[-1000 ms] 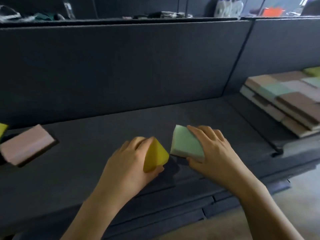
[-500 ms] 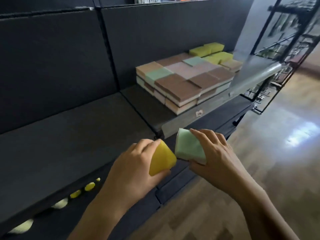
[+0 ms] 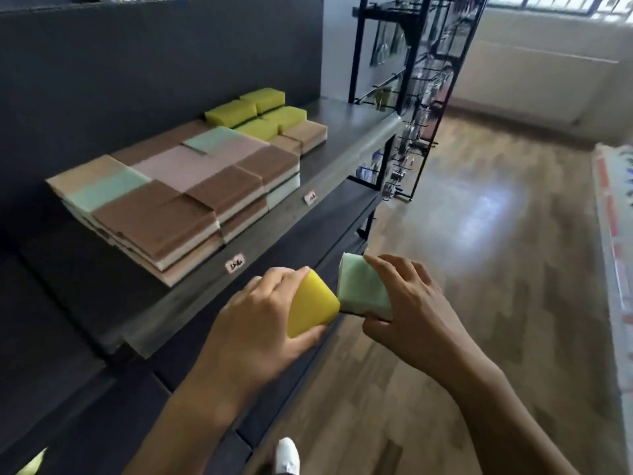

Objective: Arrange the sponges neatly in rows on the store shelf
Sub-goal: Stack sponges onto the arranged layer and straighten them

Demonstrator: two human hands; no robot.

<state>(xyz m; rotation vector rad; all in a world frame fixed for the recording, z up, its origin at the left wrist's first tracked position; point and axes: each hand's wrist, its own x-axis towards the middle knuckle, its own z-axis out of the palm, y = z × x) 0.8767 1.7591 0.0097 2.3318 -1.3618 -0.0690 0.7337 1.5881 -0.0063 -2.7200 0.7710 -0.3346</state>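
Sponges are in transit: judging by the head view, the step in hand is carrying two loose ones toward the arranged block, with neither yet set down. The left hand [image 3: 253, 323] has its grip closed around a yellow sponge [image 3: 310, 305], thumb underneath and fingers over the top, one corner pointing toward 3 o'clock. The right hand [image 3: 407, 303] is clasped on a pale green sponge [image 3: 359, 291], fingers curled over its far edge, thumb below. The two sponges meet at a corner, or very nearly, both held in the air just off the front lip of the shelf [image 3: 308, 197]. Both forearms reach in from 6 o'clock, wrists roughly level. At 10 o'clock from the hands, the stacked sponges [image 3: 178, 197] lie in tidy rows, brown, pink and green tops; beyond them, toward 12 o'clock, sits a yellow-green group [image 3: 257, 111]. Bare shelf lies at the stack's near left and right of the far group. The next move probably calls for lifting each sponge over the lip, turning it flat and seating it square against its neighbours
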